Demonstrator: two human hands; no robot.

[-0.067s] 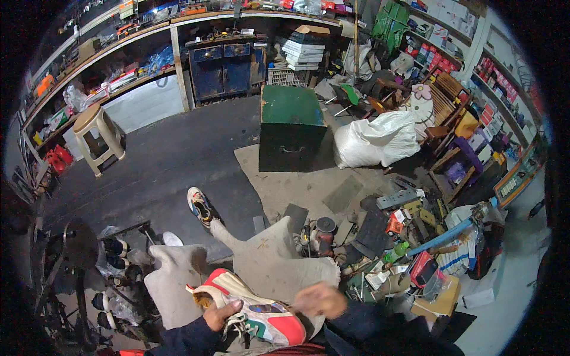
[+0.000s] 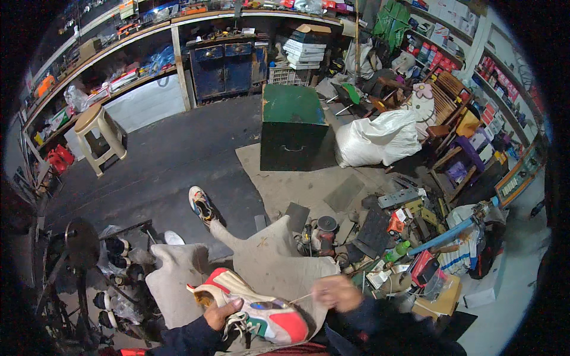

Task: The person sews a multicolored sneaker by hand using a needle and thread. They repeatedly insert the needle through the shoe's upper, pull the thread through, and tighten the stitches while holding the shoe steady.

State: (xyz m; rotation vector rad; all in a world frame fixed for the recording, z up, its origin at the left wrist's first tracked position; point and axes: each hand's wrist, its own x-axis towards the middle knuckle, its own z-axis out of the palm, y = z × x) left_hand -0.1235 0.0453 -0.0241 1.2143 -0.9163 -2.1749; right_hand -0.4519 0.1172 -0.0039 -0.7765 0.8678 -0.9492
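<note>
A sneaker [image 2: 261, 305] in cream, red and green lies on its side over my lap, its laces [image 2: 240, 323] hanging loose. My left hand [image 2: 222, 312] is closed on it near the opening, with the thumb on top. To the right of the shoe, my right hand [image 2: 337, 293] is closed in a pinch on a thin pale thread [image 2: 301, 298]. The thread runs straight from the shoe's side near the toe to my fingers. A stained beige cloth [image 2: 270, 252] covers my legs under the shoe. A matching sneaker [image 2: 202, 204] is on the floor ahead.
A green metal box [image 2: 294, 133] and a white sack [image 2: 378, 139] stand ahead. Tools and scraps, including a green bottle [image 2: 398, 251], pile up at right. A dark metal machine [image 2: 81, 243] and several shoes are at left, with a plastic stool [image 2: 98, 139] beyond.
My right hand has moved right, away from the shoe, and the thread now shows stretched between them. My left hand stays on the shoe.
</note>
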